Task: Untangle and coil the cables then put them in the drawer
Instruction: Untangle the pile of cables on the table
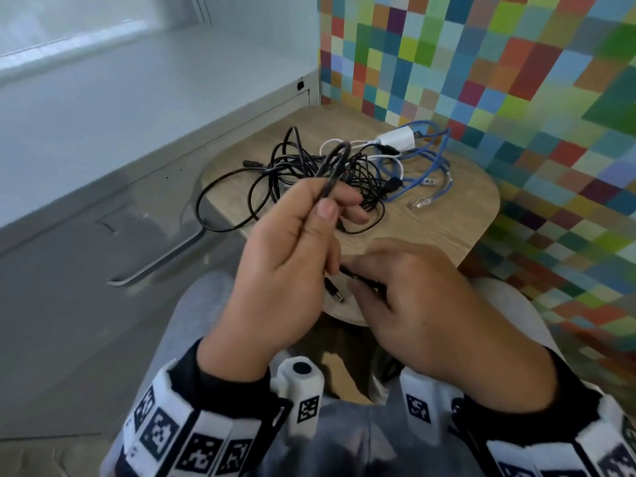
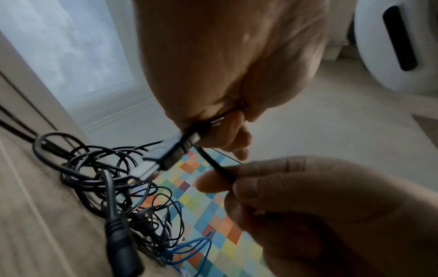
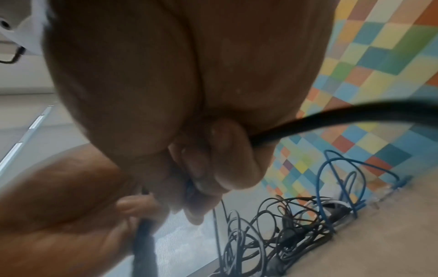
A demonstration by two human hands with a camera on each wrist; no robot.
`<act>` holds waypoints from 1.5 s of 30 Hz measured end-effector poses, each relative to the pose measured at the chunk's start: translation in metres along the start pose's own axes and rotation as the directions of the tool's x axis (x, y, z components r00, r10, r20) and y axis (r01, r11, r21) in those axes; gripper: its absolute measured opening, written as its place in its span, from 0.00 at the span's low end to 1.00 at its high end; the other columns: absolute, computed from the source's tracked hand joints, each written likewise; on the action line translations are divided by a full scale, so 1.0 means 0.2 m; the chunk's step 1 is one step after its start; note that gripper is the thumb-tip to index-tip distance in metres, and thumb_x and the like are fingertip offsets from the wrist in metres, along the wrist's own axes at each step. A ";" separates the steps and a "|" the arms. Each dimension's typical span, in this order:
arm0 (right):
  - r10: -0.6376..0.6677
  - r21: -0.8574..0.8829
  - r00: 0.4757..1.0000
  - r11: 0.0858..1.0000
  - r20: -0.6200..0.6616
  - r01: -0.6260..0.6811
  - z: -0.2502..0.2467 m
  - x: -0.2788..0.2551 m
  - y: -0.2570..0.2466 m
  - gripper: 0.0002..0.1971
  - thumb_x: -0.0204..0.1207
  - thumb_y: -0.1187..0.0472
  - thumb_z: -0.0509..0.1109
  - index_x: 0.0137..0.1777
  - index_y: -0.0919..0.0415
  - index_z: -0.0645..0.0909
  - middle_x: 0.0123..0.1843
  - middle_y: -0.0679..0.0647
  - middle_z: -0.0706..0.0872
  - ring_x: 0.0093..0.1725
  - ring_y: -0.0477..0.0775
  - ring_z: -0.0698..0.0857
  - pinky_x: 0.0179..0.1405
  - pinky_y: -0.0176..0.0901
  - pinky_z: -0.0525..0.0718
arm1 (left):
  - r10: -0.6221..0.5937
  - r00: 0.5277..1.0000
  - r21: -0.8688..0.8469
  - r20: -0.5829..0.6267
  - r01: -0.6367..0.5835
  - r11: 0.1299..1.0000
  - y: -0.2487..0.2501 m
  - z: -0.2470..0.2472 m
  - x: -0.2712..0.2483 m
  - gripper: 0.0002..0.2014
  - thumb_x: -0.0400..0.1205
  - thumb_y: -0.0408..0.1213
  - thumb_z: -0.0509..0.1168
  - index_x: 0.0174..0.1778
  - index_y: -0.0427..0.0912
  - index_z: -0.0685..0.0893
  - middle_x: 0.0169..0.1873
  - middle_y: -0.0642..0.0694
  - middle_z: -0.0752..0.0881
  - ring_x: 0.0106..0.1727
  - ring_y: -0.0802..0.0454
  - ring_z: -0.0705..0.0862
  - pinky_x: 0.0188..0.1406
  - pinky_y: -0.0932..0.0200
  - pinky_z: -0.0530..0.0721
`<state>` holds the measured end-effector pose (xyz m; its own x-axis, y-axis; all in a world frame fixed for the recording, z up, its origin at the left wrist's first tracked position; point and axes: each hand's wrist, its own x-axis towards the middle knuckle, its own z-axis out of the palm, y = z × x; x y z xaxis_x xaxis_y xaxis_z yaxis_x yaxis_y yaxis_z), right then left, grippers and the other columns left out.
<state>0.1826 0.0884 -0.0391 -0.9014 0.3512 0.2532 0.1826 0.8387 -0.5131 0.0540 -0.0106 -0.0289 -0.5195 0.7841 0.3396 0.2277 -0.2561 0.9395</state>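
Two grips on one black cable (image 1: pixel 332 170): left hand (image 1: pixel 285 266) clasps its loops, right hand (image 1: pixel 413 297) pinches the tail. Coiling step; next I'd wrap tail around, tangle (image 1: pixel 309 166) beyond.

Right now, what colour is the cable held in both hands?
Black cable; the head view shows it best.

Checkered multicolour wall (image 1: pixel 481 63), grey floor (image 1: pixel 69 270) — white cabinet (image 1: pixel 120 115)

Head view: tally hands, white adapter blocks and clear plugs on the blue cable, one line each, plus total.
Hands: 2, left hand and right hand, each gripping the black cable
White adapter block: 1
Clear plugs: 2
Total: 5
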 end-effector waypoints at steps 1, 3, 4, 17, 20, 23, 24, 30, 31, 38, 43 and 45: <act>0.001 -0.006 1.000 1.000 -0.005 -0.001 0.00 0.00 -0.01 0.09 0.80 0.59 0.66 0.49 0.52 0.89 0.36 0.45 0.78 0.36 0.45 0.76 0.32 0.37 0.66 | 0.001 1.000 0.094 0.009 -0.002 0.996 -0.01 0.00 -0.01 0.12 0.91 0.34 0.55 0.59 0.44 0.84 0.48 0.48 0.89 0.32 0.56 0.80 0.30 0.73 0.75; 0.017 0.014 0.998 1.000 -0.066 -0.016 0.01 0.00 -0.03 0.08 0.78 0.60 0.68 0.39 0.53 0.86 0.33 0.42 0.76 0.32 0.45 0.74 0.30 0.35 0.66 | 0.035 0.998 0.324 0.045 -0.048 0.945 -0.02 0.00 -0.02 0.13 0.91 0.37 0.56 0.60 0.46 0.86 0.49 0.57 0.89 0.43 0.63 0.86 0.40 0.71 0.80; 0.024 0.040 0.994 0.999 -0.109 -0.020 0.00 0.00 -0.03 0.08 0.77 0.60 0.69 0.36 0.50 0.84 0.31 0.39 0.76 0.31 0.44 0.74 0.29 0.33 0.66 | 0.061 0.996 0.430 0.070 -0.085 0.899 -0.02 0.00 -0.03 0.13 0.91 0.40 0.56 0.61 0.47 0.87 0.49 0.58 0.90 0.48 0.61 0.87 0.44 0.64 0.83; 0.312 0.525 0.949 0.803 0.032 -0.282 -0.07 -0.03 0.03 0.11 0.71 0.55 0.85 0.47 0.43 0.87 0.34 0.50 0.92 0.32 0.53 0.91 0.33 0.52 0.90 | 0.149 0.982 0.605 -0.114 -0.050 0.795 0.01 -0.11 0.02 0.14 0.92 0.45 0.54 0.63 0.52 0.85 0.30 0.57 0.89 0.28 0.65 0.84 0.52 0.37 0.84; 0.295 0.601 0.955 0.757 0.034 -0.256 -0.13 -0.05 0.06 0.06 0.70 0.57 0.83 0.44 0.46 0.93 0.36 0.50 0.93 0.28 0.43 0.87 0.30 0.32 0.83 | 0.079 0.962 0.394 -0.261 0.031 0.919 0.01 -0.13 0.04 0.14 0.91 0.45 0.53 0.60 0.52 0.85 0.29 0.48 0.89 0.28 0.57 0.84 0.39 0.46 0.86; 0.317 0.598 0.948 0.767 -0.039 -0.232 -0.13 -0.05 0.05 0.05 0.70 0.58 0.83 0.43 0.47 0.94 0.33 0.43 0.92 0.30 0.40 0.88 0.32 0.28 0.82 | 0.088 0.945 0.229 -0.314 -0.014 0.973 0.01 -0.12 0.04 0.14 0.91 0.38 0.54 0.60 0.42 0.85 0.32 0.43 0.89 0.34 0.52 0.89 0.38 0.54 0.85; 0.330 0.555 0.940 0.799 -0.083 -0.231 -0.11 -0.05 0.06 0.06 0.72 0.60 0.83 0.43 0.46 0.94 0.34 0.41 0.93 0.33 0.39 0.89 0.34 0.27 0.82 | 0.116 0.945 0.228 -0.305 -0.046 0.972 0.01 -0.12 0.03 0.14 0.91 0.36 0.54 0.61 0.40 0.85 0.34 0.46 0.90 0.38 0.51 0.91 0.43 0.55 0.86; 0.138 0.234 0.959 0.969 -0.246 -0.080 -0.04 -0.02 0.00 0.05 0.76 0.63 0.82 0.43 0.51 0.94 0.37 0.38 0.90 0.40 0.37 0.88 0.39 0.25 0.80 | 0.163 0.985 0.473 0.065 -0.174 0.864 0.02 -0.07 -0.02 0.13 0.91 0.37 0.59 0.66 0.41 0.86 0.53 0.56 0.93 0.59 0.63 0.90 0.59 0.59 0.87; 0.086 0.217 0.963 0.976 -0.256 -0.030 -0.03 -0.02 -0.01 0.05 0.76 0.63 0.80 0.41 0.53 0.92 0.36 0.37 0.88 0.38 0.36 0.85 0.37 0.23 0.76 | 0.138 0.982 0.513 0.128 -0.185 0.838 0.03 -0.05 -0.03 0.14 0.91 0.39 0.59 0.66 0.42 0.87 0.52 0.57 0.93 0.57 0.61 0.90 0.55 0.54 0.89; 0.194 0.422 0.952 0.903 -0.237 -0.079 -0.04 -0.04 -0.02 0.05 0.76 0.61 0.81 0.39 0.52 0.94 0.34 0.42 0.91 0.34 0.43 0.89 0.31 0.36 0.83 | 0.049 0.939 0.625 0.340 -0.265 0.734 0.05 -0.06 -0.02 0.10 0.89 0.42 0.60 0.57 0.46 0.87 0.35 0.54 0.86 0.37 0.56 0.84 0.35 0.49 0.82; 0.272 0.495 0.951 0.853 -0.149 -0.166 -0.10 -0.03 0.01 0.05 0.66 0.55 0.87 0.37 0.48 0.94 0.35 0.42 0.93 0.36 0.41 0.91 0.37 0.37 0.87 | 0.074 0.944 0.631 0.321 -0.272 0.727 0.06 -0.11 -0.02 0.12 0.89 0.43 0.62 0.57 0.49 0.90 0.30 0.58 0.84 0.32 0.61 0.82 0.30 0.56 0.81; 0.291 0.511 0.941 0.844 -0.174 -0.166 -0.15 -0.03 0.03 0.07 0.63 0.48 0.85 0.40 0.44 0.94 0.35 0.45 0.93 0.34 0.44 0.90 0.36 0.42 0.88 | 0.071 0.977 0.584 0.203 -0.179 0.792 0.07 -0.14 -0.03 0.14 0.89 0.46 0.62 0.65 0.53 0.91 0.24 0.65 0.79 0.26 0.67 0.78 0.27 0.69 0.73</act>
<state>0.2016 0.1038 -0.0200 -0.7269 0.6465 0.2316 0.1036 0.4366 -0.8937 0.0371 -0.0346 -0.0159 -0.3239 0.8623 0.3892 0.7539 -0.0133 0.6568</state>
